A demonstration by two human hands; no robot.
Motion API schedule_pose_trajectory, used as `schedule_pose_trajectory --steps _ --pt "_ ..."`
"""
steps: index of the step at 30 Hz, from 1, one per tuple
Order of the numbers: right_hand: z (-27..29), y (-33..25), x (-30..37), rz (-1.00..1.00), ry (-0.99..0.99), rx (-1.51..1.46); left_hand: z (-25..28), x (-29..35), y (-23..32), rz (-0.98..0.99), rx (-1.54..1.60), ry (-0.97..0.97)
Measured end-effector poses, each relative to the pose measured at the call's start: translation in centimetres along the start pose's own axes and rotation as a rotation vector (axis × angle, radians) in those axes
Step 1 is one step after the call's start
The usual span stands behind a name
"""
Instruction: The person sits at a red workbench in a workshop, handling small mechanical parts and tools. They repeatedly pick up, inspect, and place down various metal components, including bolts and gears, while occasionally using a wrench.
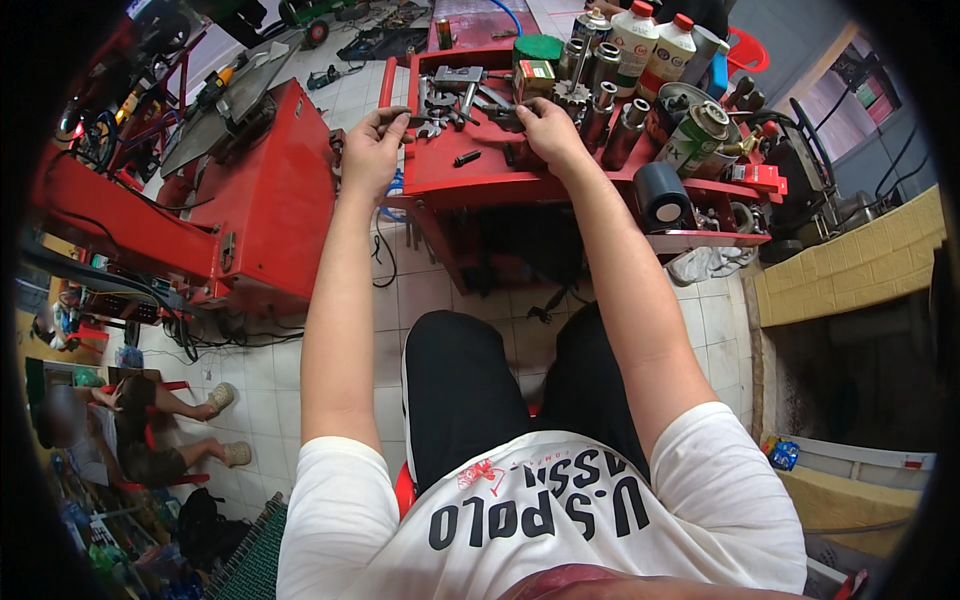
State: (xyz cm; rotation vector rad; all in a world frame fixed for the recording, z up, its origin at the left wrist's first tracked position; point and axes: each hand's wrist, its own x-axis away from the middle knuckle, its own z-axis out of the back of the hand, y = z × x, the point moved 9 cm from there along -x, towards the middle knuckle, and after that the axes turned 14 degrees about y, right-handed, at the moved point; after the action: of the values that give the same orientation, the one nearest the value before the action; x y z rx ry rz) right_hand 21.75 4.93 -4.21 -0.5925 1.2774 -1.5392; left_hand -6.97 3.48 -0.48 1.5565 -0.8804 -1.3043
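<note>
Both my arms reach out over a red tool cart (440, 177). At its left edge, my left hand (372, 155) is closed in a pinch, with a thin dark piece at its fingertips that I cannot make out. Further right, my right hand (549, 135) is closed on a small dark part (507, 120), whose kind is unclear. Between the hands lie wrenches (430, 127) and a hammer (468, 98). Nearer to me, a short black pin-like piece (467, 158) rests on the red surface.
Metal cylinders (625, 133), red-capped bottles (634, 37) and a green-and-white can (697, 138) crowd the cart's right side. A black cylinder (662, 194) stands at its front right. A red cabinet (265, 190) is at left; another person (130, 430) sits at lower left.
</note>
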Motion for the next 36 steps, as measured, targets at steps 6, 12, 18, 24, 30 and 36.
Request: schedule_pose_trajectory --steps 6,12,18,24,30,36 --pt "-0.2 1.2 -0.2 -0.087 -0.036 -0.016 -0.4 0.2 0.2 -0.009 -0.075 0.002" --pt "-0.3 1.0 0.3 -0.132 -0.067 0.006 -0.6 0.4 0.4 0.012 -0.085 -0.004" --pt "-1.0 2.9 -0.4 -0.150 -0.108 0.088 -0.8 0.1 0.2 0.025 -0.019 -0.004" --pt "-1.1 1.8 0.2 -0.103 -0.139 0.144 -0.6 0.3 0.2 0.014 -0.039 -0.018" --pt "-1.1 3.5 -1.0 -0.036 -0.084 0.332 -1.0 0.2 0.3 0.027 -0.045 -0.016" --pt "-0.6 2.0 -0.4 0.012 -0.038 0.501 -0.5 0.5 0.2 0.005 -0.110 -0.023"
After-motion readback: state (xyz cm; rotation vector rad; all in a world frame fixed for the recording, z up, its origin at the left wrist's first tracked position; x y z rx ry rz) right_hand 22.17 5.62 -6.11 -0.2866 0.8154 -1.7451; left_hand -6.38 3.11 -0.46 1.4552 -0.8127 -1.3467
